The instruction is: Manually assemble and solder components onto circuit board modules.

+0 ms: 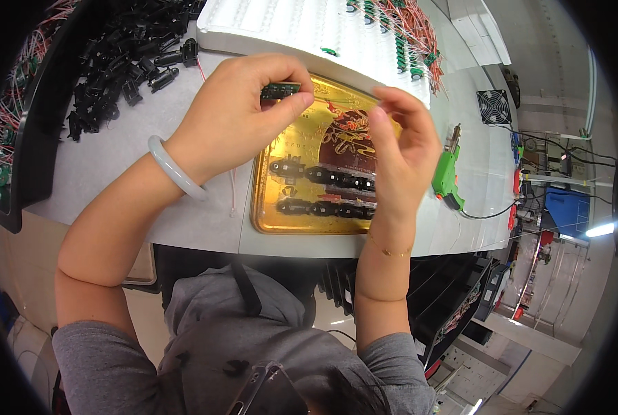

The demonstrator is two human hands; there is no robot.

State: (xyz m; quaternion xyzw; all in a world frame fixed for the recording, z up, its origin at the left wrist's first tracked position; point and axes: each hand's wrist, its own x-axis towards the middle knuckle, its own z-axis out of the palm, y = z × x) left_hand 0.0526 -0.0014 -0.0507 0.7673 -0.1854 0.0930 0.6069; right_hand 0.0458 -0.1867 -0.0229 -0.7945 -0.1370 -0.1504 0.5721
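Observation:
My left hand [243,104] is closed in a pinch on a small green circuit board [280,90], above the upper left of a gold tray [264,220]. A wire hangs down on that hand's far side; most of the board's back is hidden by the fingers. My right hand [407,142] is raised over the tray's right side, its thumb and fingers apart, and nothing shows between them. Two rows of black plastic housings [323,176] lie on the tray, partly covered by my right hand and wrist.
Loose black housings [125,72] are heaped at the left, beside a black bin [32,145] of wired boards. Behind the tray stands a white foam tray [274,28] with green boards and red wires [413,31]. A green glue gun [447,176] lies at the right, its cord trailing.

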